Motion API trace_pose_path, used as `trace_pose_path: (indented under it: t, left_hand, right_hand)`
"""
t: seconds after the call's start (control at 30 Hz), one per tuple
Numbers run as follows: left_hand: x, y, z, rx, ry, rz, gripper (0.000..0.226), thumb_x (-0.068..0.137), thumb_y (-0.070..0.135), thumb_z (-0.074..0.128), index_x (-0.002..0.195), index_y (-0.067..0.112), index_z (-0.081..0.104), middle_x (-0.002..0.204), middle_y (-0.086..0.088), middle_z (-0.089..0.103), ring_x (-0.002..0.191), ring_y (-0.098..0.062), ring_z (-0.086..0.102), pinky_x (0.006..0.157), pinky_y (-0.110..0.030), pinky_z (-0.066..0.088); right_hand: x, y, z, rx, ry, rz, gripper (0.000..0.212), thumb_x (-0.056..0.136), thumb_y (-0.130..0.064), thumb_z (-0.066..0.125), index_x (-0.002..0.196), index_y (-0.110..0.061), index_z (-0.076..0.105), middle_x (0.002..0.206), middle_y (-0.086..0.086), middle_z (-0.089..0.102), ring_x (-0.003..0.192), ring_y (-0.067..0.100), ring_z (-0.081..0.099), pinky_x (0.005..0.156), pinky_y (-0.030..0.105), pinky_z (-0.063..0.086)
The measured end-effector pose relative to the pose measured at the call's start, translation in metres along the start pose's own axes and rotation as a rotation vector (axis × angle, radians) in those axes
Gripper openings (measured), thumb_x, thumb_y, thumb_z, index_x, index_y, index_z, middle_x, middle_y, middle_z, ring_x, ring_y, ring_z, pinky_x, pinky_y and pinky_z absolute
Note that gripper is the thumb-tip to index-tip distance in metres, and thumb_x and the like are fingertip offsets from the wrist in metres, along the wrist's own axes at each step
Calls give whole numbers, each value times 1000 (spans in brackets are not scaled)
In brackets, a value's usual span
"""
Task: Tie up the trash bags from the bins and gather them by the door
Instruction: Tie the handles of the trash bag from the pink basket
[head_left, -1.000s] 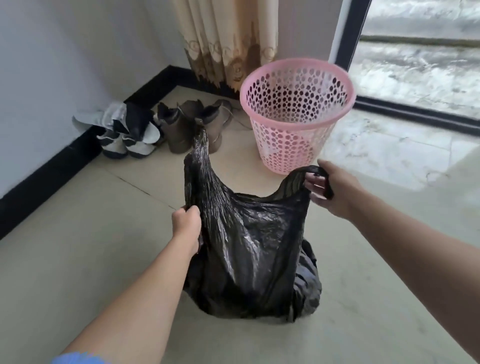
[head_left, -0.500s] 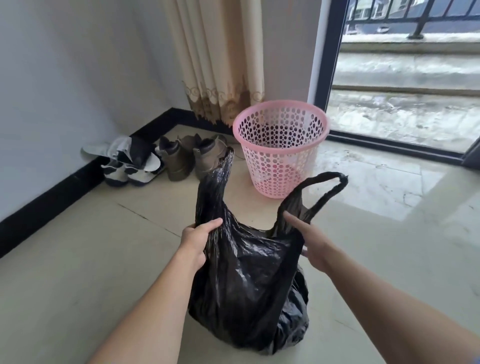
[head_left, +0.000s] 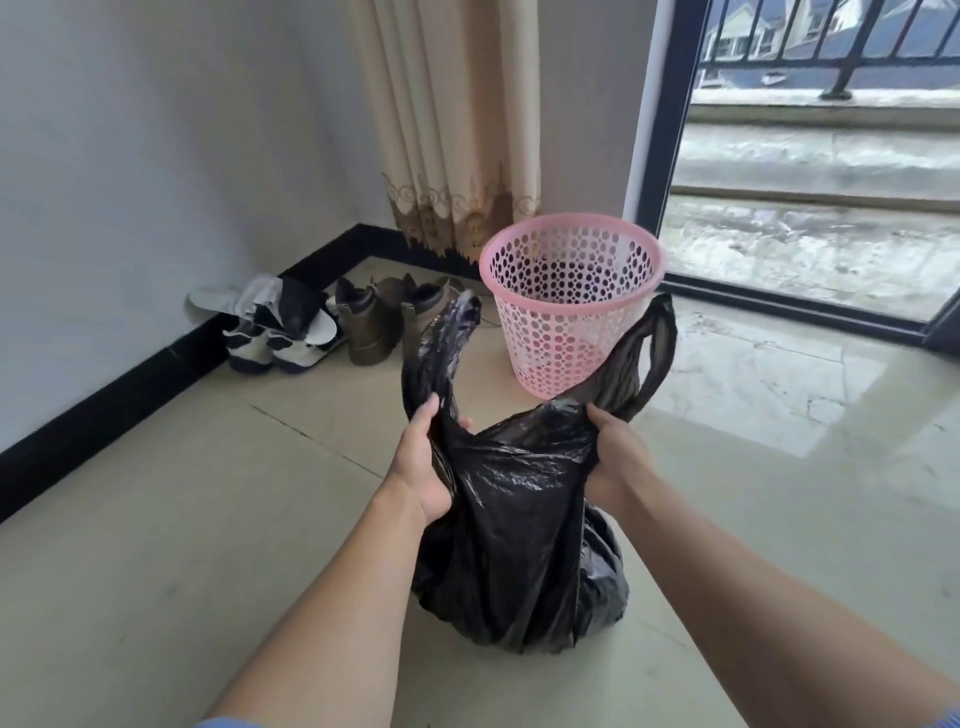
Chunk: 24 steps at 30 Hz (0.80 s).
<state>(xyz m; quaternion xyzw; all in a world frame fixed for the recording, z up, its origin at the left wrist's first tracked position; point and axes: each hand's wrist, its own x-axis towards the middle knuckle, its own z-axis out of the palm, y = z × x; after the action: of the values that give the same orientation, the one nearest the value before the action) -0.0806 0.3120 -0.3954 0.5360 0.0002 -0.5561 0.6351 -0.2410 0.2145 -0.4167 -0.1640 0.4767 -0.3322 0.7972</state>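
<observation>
2 handle loops of the black trash bag (head_left: 519, 535) are gathered at their bases: the left hand (head_left: 423, 467) is wrapped around the twisted left loop, and the right hand (head_left: 618, 457) is clenched on the bunched plastic below the right loop. The bag's bulk is rested on the tiled floor (head_left: 182, 545) between the forearms, just in front of the pink perforated bin (head_left: 571, 306), which appears unlined and empty. No knot has been made yet — the loops are held apart and upright.

Trouble could be expected in the tying. The film looks thin (creased and glossy), so a hard pull could stretch or tear a handle. If the loops are crossed too loosely, the knot could slip open during carrying — contents might be spilled by the glass door (head_left: 810, 208).
</observation>
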Motion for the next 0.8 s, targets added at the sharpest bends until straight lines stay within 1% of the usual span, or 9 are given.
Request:
trace_pose_path:
  t: [0.03,0.13,0.27,0.4,0.47,0.57,0.67,0.73,0.8]
  left_hand:
    - [-2,-1,3,2,-45,15,37,89,43,60,71,11,62,62,-5,63,69,-26,63,91,-47,48]
    - [-5,-3,5,89,-115,-7,34,90,26,63,60,11,63,55,-4,64,55,-21,66,82,-44,52]
    - [5,-5,8,95,-15,-23,25,97,21,50,76,11,58,79,-12,62,75,-28,62,77,-43,52]
    - [10,-8,4,128,20,6,34,98,30,49,68,14,53,71,-10,60,72,-28,61,73,-42,53]
    - [5,-6,7,231,-37,32,37,97,33,52,64,16,53,67,-8,60,70,-26,61,74,-39,54]
    - [-3,-12,20,518,-144,99,33,97,31,53,67,17,56,71,-5,60,70,-20,58,70,-30,49]
    - [-9,-20,34,774,-248,162,32,98,29,52,69,16,58,73,-3,58,70,-18,56,66,-26,46]
    - [-8,-23,39,944,-314,198,34,98,29,51,67,18,58,77,-2,58,75,-18,54,72,-29,42]
    - [-2,-24,40,1186,-317,235,35,98,30,50,65,21,57,77,2,57,78,-17,53,76,-30,39]
  right_hand:
    - [-3,-2,0,25,-7,-2,37,99,-27,50,124,-4,63,112,13,71,98,30,69,86,44,56]
    - [-10,-13,-5,50,-126,15,40,101,-31,44,121,-7,68,94,9,68,86,24,64,83,40,54]
    - [-21,-21,-3,90,-234,-3,32,103,-30,41,104,-12,68,88,2,74,87,22,64,89,41,49]
    - [-17,-22,2,146,-202,47,32,103,-31,37,78,-14,46,54,-2,42,56,18,48,65,27,44]
    - [-6,-21,-2,-20,-55,88,42,102,-45,40,74,-15,42,46,-1,39,43,15,43,49,24,41]
    - [3,-14,-17,-531,112,102,52,94,-63,42,88,-14,56,57,2,51,45,17,45,54,27,39]
    - [1,-6,-30,-895,141,80,41,102,-45,36,94,-11,58,68,5,47,56,19,43,56,27,34]
    - [4,-4,-35,-1092,150,-13,28,103,-27,41,90,-6,56,71,10,48,61,21,44,60,29,34]
    - [5,-5,-36,-1269,134,-112,28,102,-25,45,94,-2,59,77,12,52,67,23,48,66,31,37]
